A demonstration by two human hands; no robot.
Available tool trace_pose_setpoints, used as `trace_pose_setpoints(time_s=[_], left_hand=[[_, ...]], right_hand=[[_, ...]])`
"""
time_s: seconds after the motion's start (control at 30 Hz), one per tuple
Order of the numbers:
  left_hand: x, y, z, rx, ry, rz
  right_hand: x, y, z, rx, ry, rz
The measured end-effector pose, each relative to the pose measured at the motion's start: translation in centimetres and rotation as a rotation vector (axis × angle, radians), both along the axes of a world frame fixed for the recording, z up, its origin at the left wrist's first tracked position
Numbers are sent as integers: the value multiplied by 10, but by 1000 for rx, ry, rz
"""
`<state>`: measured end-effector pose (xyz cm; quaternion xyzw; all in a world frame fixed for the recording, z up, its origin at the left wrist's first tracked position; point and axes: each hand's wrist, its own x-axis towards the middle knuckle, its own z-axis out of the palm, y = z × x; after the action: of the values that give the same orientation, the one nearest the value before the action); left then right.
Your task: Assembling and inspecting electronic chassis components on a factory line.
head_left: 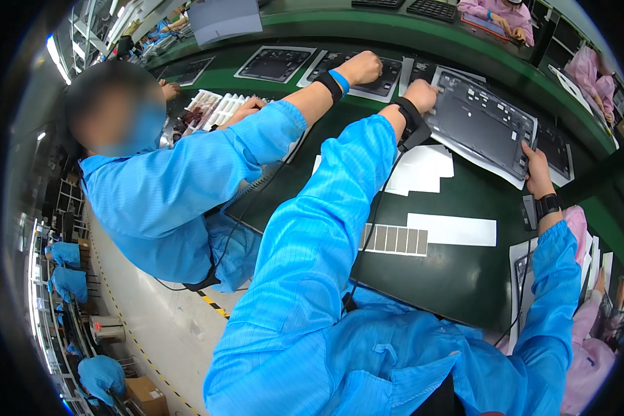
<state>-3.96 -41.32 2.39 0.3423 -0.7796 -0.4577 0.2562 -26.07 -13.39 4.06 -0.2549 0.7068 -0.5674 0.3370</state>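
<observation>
A flat dark device panel (478, 121) dotted with small pale pieces lies slanted over a white sheet. At its upper left corner, the curled fingers of my left hand (419, 97) close on the edge; the fingertips are partly hidden. My right hand (539, 170) grips the panel's right edge, thumb on top and the other fingers underneath. Below it on the green bench lie a stack of white papers (426, 166), a blank white strip (457, 230) and a backing strip of grey-brown rectangular stickers (395, 240).
At my left, a co-worker's hand (360, 68) reaches over another dark panel (326, 61). More panels (274, 64) line the green bench. White trays of small parts (222, 111) stand before the co-worker. A cable (376, 215) runs from my left wristband. People in pink sit across and at right.
</observation>
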Motion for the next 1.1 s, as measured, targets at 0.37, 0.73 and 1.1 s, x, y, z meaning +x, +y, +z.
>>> trace_pose_setpoints(time_s=[0.37, 0.73, 1.1], left_hand=[[56, -45, -35, -597, -903, 330], [68, -63, -6, -821, -997, -54], [66, -88, 33, -946, -740, 455]], right_hand=[[-44, -31, -4, -175, 223, -62], [-60, -45, 0, -61, 38, -35], [-38, -35, -3, -1, -62, 142]])
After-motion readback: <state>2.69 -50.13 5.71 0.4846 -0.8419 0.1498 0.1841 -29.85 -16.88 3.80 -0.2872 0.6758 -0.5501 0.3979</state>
